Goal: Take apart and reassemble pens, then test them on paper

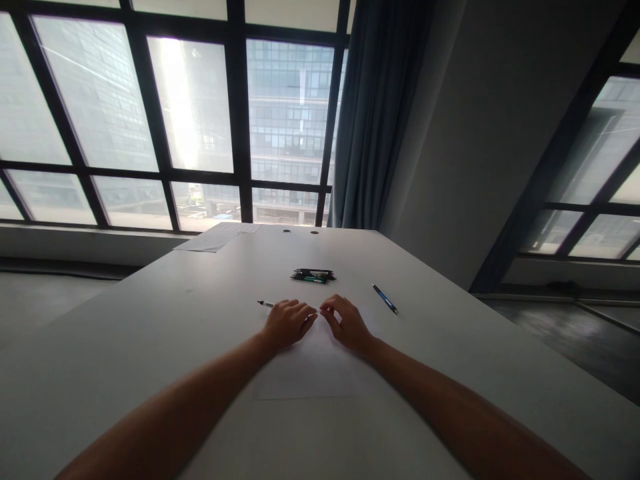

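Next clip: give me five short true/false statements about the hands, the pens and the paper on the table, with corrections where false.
1. Both hands, left hand and right hand, rest on a sheet of paper. True.
2. The blue pen lies left of the hands. False: it lies to their right.
3. A bundle of pens lies beyond the hands. True.
4. The right hand holds the blue pen. False: that pen lies apart, untouched.
5. The table is black. False: it is white.

Left hand: palm down, fingers curled loosely, tips pointing right.
Right hand: palm down, fingers bent — tips nearly meeting the left's.
Forearms: bare, stretched forward, converging.
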Demonstrator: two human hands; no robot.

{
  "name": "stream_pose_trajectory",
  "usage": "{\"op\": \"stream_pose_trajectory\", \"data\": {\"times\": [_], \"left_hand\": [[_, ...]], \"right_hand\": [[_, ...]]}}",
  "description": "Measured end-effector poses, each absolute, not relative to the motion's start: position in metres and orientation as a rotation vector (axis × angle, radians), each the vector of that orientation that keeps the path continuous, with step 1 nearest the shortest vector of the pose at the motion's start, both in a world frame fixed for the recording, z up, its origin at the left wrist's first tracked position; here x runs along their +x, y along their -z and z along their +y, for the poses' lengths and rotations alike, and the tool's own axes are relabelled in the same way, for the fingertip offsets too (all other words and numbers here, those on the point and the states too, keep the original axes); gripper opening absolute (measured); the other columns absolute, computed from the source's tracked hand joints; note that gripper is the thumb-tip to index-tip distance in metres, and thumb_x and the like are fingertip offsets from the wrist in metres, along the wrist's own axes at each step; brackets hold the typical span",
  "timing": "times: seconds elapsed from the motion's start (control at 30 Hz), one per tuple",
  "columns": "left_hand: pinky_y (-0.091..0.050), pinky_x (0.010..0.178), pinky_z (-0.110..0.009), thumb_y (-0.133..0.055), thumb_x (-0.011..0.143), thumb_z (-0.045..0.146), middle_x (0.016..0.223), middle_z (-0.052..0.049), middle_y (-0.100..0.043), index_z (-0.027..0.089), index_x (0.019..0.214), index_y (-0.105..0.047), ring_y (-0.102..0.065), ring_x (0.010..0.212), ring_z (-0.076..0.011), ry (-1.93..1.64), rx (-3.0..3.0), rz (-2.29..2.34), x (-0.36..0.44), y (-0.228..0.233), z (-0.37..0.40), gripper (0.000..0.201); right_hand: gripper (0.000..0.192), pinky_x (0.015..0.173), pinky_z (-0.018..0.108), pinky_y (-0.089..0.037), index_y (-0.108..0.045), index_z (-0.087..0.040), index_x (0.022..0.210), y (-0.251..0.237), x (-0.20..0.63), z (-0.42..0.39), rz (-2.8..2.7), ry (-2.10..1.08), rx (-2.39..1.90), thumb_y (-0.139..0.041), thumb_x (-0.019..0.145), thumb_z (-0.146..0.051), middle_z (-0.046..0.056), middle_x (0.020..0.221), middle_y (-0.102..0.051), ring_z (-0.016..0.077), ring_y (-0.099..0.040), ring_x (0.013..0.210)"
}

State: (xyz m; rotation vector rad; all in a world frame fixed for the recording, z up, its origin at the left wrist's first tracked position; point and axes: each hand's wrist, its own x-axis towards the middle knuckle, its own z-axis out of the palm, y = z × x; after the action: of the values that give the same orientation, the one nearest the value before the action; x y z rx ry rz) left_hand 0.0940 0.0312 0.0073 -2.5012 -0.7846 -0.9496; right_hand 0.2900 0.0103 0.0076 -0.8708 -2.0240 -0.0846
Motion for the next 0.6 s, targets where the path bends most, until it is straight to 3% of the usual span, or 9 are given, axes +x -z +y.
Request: {"op": "stream_pose_trajectory", "data": {"times": [0.6], "left_hand": [[-0.044,0.064,-0.027,-0.041,0.098,0.033,0.077,-0.003,-0.071,0.020,0.090,-0.066,-0.063,0.068,-0.0144,0.997,-2.510,-0.836,0.0948,-0.0039,0.0345,0.029]], "right_hand": [[0.009,0.066,0.031,-0.050,-0.063,-0.021,0.087,-0.0105,0.2898,0.0053,-1.995,-0.006,-0.786,-0.054,0.087,-0.022,0.004,0.078,-0.067,0.0160,-0.061,0.070]]}}
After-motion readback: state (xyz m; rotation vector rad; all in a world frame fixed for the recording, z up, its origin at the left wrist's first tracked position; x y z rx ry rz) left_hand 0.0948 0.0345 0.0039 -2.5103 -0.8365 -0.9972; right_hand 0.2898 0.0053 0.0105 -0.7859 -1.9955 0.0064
